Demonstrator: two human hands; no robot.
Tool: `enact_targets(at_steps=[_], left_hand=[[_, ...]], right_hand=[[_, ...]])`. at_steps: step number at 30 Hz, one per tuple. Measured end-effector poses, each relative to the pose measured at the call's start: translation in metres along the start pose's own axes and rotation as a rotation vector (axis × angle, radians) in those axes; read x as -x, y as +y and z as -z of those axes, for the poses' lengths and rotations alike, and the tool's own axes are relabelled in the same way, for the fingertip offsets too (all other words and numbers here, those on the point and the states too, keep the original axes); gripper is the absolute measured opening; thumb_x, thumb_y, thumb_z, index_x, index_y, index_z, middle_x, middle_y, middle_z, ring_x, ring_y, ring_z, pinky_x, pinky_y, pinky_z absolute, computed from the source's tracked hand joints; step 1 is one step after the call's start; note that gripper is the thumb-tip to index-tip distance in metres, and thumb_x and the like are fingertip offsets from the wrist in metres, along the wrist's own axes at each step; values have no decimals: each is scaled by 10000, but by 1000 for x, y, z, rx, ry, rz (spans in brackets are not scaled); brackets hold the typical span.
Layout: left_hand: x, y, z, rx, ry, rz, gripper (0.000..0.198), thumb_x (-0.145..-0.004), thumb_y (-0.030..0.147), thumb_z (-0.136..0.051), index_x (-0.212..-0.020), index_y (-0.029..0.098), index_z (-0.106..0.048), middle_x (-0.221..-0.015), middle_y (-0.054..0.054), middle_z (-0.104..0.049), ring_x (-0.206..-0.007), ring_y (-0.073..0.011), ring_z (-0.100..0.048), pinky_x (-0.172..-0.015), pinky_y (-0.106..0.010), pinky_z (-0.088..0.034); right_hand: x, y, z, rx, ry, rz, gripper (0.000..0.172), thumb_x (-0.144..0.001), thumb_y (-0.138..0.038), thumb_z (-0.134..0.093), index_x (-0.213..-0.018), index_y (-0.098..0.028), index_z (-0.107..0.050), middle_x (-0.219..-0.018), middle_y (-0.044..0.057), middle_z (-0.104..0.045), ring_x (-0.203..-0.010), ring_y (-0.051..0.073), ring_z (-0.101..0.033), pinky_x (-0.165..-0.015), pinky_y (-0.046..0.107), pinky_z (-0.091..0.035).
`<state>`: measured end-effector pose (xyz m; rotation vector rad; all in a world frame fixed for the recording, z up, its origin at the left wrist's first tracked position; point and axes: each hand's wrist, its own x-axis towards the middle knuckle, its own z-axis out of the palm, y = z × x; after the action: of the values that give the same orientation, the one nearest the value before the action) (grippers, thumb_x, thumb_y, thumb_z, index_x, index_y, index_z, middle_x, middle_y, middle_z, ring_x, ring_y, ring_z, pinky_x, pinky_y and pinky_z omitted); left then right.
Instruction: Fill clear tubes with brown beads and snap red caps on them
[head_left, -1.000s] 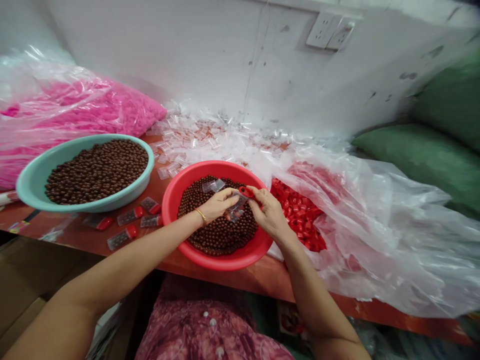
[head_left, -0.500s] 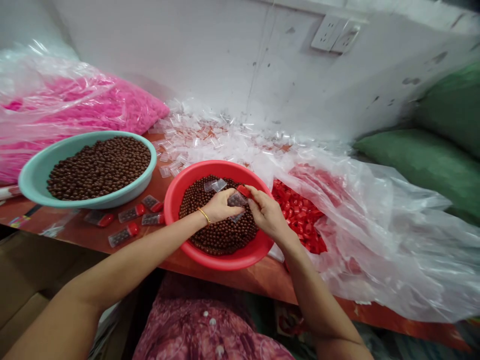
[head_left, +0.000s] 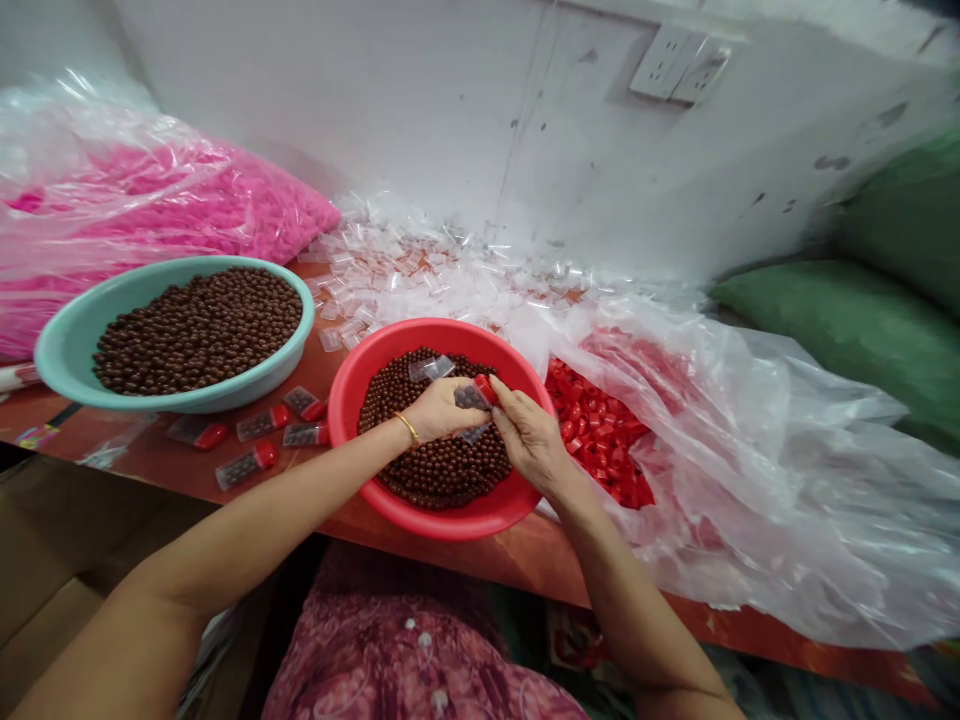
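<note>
Well to the left of the fingers point(head_left: 506, 403), a teal basin point(head_left: 60, 350) of brown balls point(head_left: 199, 325) sits on the worktop point(head_left: 150, 468). Filled red-capped tubes point(head_left: 259, 424) lie between basin and fingers. Farther left is a clear bag of pink pieces point(head_left: 150, 210). Beyond the fingers lie loose clear tubes point(head_left: 390, 270); far right, green sacks point(head_left: 840, 310); wall sockets point(head_left: 679, 65) above.

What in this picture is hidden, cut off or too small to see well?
1. Head view: clear box, mostly covered by the left hand and right hand; its contents are unclear.
2. Head view: pink bag, cut off by the left edge.
3. Head view: green sacks, cut off by the right edge.
</note>
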<state>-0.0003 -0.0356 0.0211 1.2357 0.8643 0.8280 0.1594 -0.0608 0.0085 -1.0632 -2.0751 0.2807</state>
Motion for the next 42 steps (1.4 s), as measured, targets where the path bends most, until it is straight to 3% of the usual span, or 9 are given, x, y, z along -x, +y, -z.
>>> enact_targets(at_steps=[10,17,20,22,24,31,35,38,42], left_hand=[[0,6,-2,-124,49,-32,85,-513,130,-515,-579,148,-463,-466,98,-398,-439,-35,-338,-460,-186,-269],[-1,-3,1,-341,116,-100,58,-526,157,-536,-568,139,-500,-519,64,-435,-499,-57,-352,-473,-192,-272],[1,0,3,-356,104,-71,79,-523,163,-539,-522,151,-461,-491,70,-407,-481,-55,-335,-460,-195,-264],[2,4,3,-334,101,-35,105,-509,155,-533,-492,160,-429,-465,78,-380,-468,-53,-322,-455,-196,-261],[3,8,3,-325,106,-3,103,-495,150,-527,-479,162,-426,-447,83,-369,-459,-53,-317,-453,-197,-260],[1,2,5,-304,74,65,91,-478,145,-529,-471,165,-440,-420,82,-393,-430,-54,-334,-435,-198,-266],[2,1,6,-308,84,74,89,-485,162,-548,-492,161,-458,-430,79,-412,-428,-52,-343,-429,-191,-270],[7,3,5,-357,49,53,81,-494,167,-539,-511,162,-460,-430,79,-418,-419,-54,-355,-418,-184,-275],[11,1,3,-481,-150,20,37,-534,189,-506,-532,164,-478,-416,63,-457,-396,-78,-409,-401,-188,-295]], right_hand=[[1,-15,-2,-198,55,-152,398,-879,-234,-421,-1257,-213,-545,-1003,81,-650,-889,192,-629,-793,363,-530],[6,-13,-10,-423,10,-415,403,-875,-321,-428,-1247,-238,-562,-908,41,-680,-418,90,-521,-391,253,-482],[5,-12,-11,-325,35,-297,381,-888,-310,-423,-1230,-232,-573,-1004,52,-674,-651,146,-642,-607,303,-564],[5,-10,-12,-196,46,-156,377,-897,-279,-420,-1244,-227,-558,-1073,68,-657,-906,187,-643,-821,348,-536],[5,-8,-12,-82,31,-63,393,-908,-251,-401,-1282,-217,-516,-1080,85,-650,-969,190,-623,-875,350,-509],[8,-3,-10,254,-72,132,469,-915,-188,-346,-1381,-137,-354,-844,122,-653,-720,198,-633,-663,323,-546],[4,-4,-11,266,-73,272,507,-909,-164,-325,-1409,-112,-259,-836,129,-654,-681,195,-628,-575,299,-528],[1,-3,-6,221,-89,318,471,-897,-166,-343,-1366,-124,-344,-756,84,-652,-623,172,-614,-537,272,-501],[1,-2,5,209,-128,376,394,-873,-158,-368,-1243,-133,-503,-617,31,-617,-502,129,-555,-471,239,-434]])
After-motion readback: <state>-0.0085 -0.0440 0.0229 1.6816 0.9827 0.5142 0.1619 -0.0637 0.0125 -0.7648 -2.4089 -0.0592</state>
